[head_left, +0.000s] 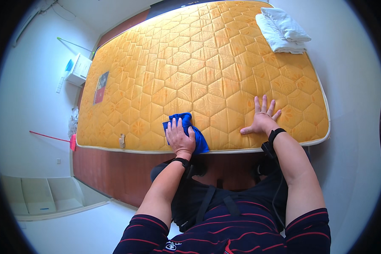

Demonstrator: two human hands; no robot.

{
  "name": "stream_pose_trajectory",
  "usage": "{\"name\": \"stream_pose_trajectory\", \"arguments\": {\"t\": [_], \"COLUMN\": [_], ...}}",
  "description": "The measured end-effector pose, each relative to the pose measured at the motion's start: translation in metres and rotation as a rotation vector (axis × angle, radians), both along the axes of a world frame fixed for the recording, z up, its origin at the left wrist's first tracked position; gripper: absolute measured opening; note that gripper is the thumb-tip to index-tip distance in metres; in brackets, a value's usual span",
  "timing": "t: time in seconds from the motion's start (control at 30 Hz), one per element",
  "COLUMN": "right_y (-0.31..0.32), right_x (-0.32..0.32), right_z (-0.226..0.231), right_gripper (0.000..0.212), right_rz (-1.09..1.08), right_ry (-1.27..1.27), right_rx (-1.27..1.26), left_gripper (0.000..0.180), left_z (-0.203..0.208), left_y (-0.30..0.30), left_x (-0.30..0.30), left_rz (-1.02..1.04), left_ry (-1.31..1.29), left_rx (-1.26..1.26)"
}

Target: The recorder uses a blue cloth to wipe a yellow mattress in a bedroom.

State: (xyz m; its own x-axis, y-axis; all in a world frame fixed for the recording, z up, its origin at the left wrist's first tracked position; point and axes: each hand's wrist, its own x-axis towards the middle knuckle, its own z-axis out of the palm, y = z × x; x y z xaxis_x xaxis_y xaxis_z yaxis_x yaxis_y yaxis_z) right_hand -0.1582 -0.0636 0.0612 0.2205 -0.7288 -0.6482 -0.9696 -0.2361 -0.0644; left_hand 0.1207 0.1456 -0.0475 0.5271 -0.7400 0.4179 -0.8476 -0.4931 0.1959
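One blue cloth (pixel 199 139) lies on the mattress (pixel 224 84) at its near edge, left of that edge's middle, a corner of it reaching the border. The person's left hand (pixel 180 136) rests flat on the cloth, its grip not clamped: the fingers lie extended over the fabric, pressing rather than pinching. The right hand (pixel 261 121) is bare and holds nothing, its fingers spread wide on the mattress toward the near right corner, apparently as a brace. The step in hand looks like wiping or smoothing the surface; which way the cloth is going cannot be told. The next move would seem to call for steady palm pressure and a sweep away from the near edge, with the cloth kept from bunching.

Counted outward, there are two hands, one cloth and one mattress; one small brownish tag (pixel 122 141) by the near left corner; one dark-and-red label (pixel 100 88) by the left edge; and one stack of folded white fabric (pixel 281 31) at the far right corner, its layers too merged to count
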Motion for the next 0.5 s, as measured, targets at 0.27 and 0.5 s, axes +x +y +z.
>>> {"name": "stream_pose_trajectory", "arguments": {"t": [0.27,0.5], "right_y": [0.0004,-0.0004], "right_x": [-0.0006,0.0001], "right_z": [0.0008,-0.0025], "right_gripper": [0.170,0.170], "right_rz": [0.000,0.000], "right_ry": [0.002,-0.009], "right_rx": [0.000,0.004], "left_gripper": [0.063,0.063], "left_z": [-0.0003,0.0011], "left_y": [0.0005,0.0009], "left_x": [-0.0008,0.0004], "left_rz": [0.002,0.002], "left_ry": [-0.003,-0.005], "left_rx": [0.006,0.004]}}
